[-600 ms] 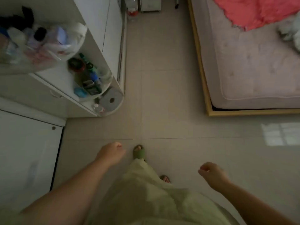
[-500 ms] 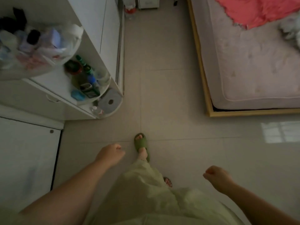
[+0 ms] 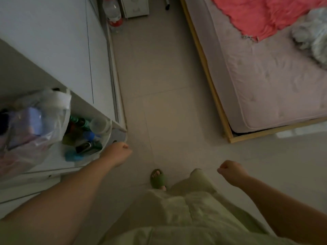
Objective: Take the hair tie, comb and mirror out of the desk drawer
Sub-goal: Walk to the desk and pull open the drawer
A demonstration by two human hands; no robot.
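Observation:
No hair tie, comb, mirror or desk drawer shows in the head view. My left hand (image 3: 117, 153) is a loose fist with nothing in it, hanging beside the rounded corner shelves (image 3: 118, 134) of a white cabinet (image 3: 53, 50). My right hand (image 3: 230, 171) is also curled shut and holds nothing, out over the tiled floor at the lower right. Below them I see my pale green clothing and one foot in a green slipper (image 3: 158, 178).
The shelves hold bottles and jars (image 3: 85, 137) and a plastic bag (image 3: 33, 128) of items. A bed (image 3: 265, 76) with a wooden frame and a pink blanket fills the right. A tiled aisle (image 3: 159, 68) runs between them; a water bottle (image 3: 113, 13) stands far ahead.
I have walked forward: the corner shelves and bed foot are now closer and lower in view. Both hands stay curled with nothing in them, the left now level with the shelves.

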